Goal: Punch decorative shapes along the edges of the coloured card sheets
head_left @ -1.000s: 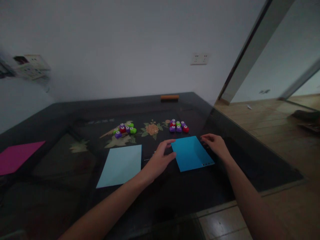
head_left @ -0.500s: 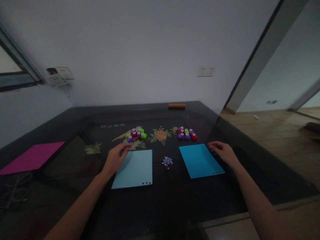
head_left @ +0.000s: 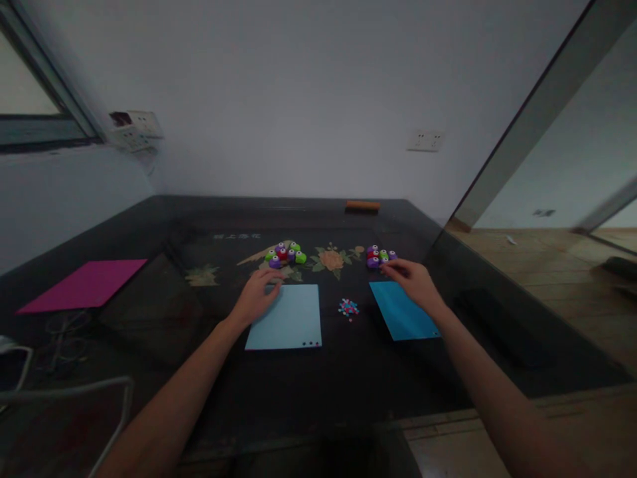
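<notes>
My left hand (head_left: 257,297) hovers at the upper left corner of a pale blue sheet (head_left: 291,318), thumb and fingers apart and nothing seen between them. Just beyond it sits a cluster of small purple, green and red toys with googly eyes (head_left: 283,253). Over a brighter blue sheet (head_left: 398,312), my right hand (head_left: 412,282) reaches to the near edge of a second cluster of googly-eyed toys (head_left: 374,255). Its fingers are stretched out with the thumb below, and it covers part of that cluster. Between the sheets lies a small pile of tiny pink, blue and white pieces (head_left: 348,307).
Several small dark dots (head_left: 311,344) line the pale sheet's near edge. A magenta sheet (head_left: 84,285) lies on the left of the dark, flower-patterned table (head_left: 318,392). An orange-brown bar (head_left: 362,206) rests at the back edge, before the wall. A metal frame (head_left: 74,390) stands at lower left.
My right hand has moved left and away from me, from the blue sheet's right edge to the right toy cluster. My left hand has shifted slightly near the left cluster. The view has turned a little.
</notes>
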Motion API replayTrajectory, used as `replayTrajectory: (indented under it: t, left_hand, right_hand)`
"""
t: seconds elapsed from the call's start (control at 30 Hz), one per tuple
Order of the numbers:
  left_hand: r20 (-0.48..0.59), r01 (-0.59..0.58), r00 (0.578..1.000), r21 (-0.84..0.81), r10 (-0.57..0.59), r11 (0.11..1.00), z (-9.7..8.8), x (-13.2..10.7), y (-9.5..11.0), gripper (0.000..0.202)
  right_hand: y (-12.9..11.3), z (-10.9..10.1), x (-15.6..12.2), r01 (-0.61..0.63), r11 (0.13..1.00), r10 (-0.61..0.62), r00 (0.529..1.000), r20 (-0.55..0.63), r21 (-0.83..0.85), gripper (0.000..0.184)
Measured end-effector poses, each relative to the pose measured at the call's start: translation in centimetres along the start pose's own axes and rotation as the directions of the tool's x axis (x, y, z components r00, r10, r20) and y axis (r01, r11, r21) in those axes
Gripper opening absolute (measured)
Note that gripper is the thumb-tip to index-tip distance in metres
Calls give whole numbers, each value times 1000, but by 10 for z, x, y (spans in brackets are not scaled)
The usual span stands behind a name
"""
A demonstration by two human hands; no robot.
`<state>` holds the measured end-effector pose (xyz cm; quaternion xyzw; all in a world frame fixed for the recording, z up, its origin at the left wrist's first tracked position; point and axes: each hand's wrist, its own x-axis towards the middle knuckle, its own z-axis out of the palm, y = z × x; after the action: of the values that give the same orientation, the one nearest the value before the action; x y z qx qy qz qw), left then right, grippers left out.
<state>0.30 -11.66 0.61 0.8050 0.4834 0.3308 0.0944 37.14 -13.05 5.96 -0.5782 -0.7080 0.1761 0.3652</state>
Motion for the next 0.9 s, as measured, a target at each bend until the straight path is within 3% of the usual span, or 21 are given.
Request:
replayTrajectory:
  t: [0.13, 0.3, 0.47, 0.57, 0.9]
  left_hand:
    - [76, -11, 997, 46, 8, 999, -1, -1, -2, 30]
    - [180, 87, 978, 110, -106, 990, -7, 0, 0, 42]
    - [243, 164, 952, 116, -188, 980, -8, 0, -5, 54]
    - [256, 159, 948, 128, -187, 979, -6, -2, -10, 60]
    - [275, 146, 942, 178, -192, 973, -8, 0, -7, 56]
  right_hand:
    - [-44, 59, 13, 177, 984, -169, 956, 239, -15, 18]
    - [-60, 110, 30, 284, 955, -219, 869, 443, -86, 36]
    - [-64, 123, 39, 353, 930, -242, 803, 544, -107, 63]
    - [-69, 125, 37, 379, 911, -232, 798, 557, -163, 75]
    - [-69, 133, 36, 408, 893, -235, 785, 573, -192, 70]
